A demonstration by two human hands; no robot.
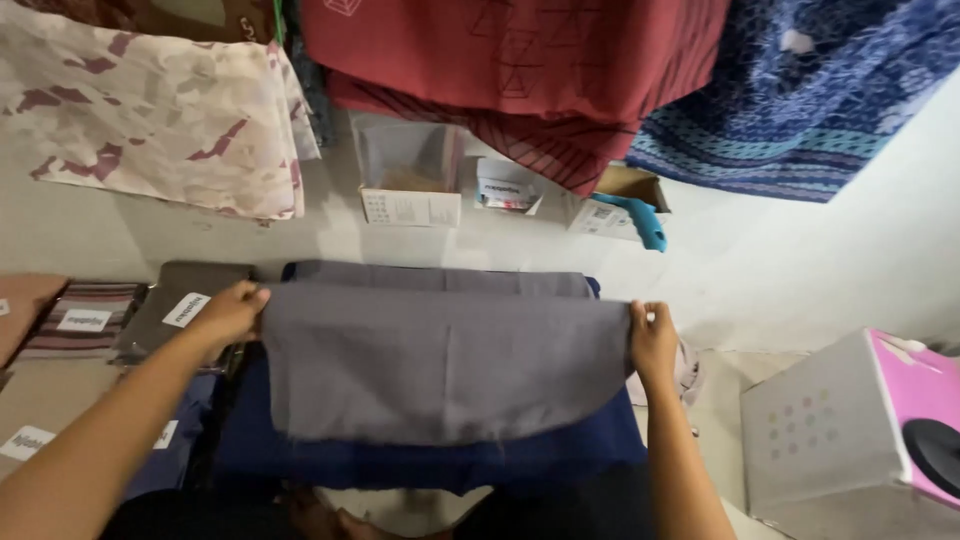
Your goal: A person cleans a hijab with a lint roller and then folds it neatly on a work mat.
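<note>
Both hands, L (228, 315) & R (652, 345), grip grey cloth (440, 365) over navy fabric (430, 462); packaged cloths (85, 320) left

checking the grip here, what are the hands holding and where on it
Both hands hold the grey cloth by its upper corners: left hand at the upper left corner, right hand at the upper right.

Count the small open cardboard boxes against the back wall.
3: a grey-white open box at left, a small white box in the middle, a brown-flapped box at right behind the blue tool. The hanging fabrics may hide others.
</note>
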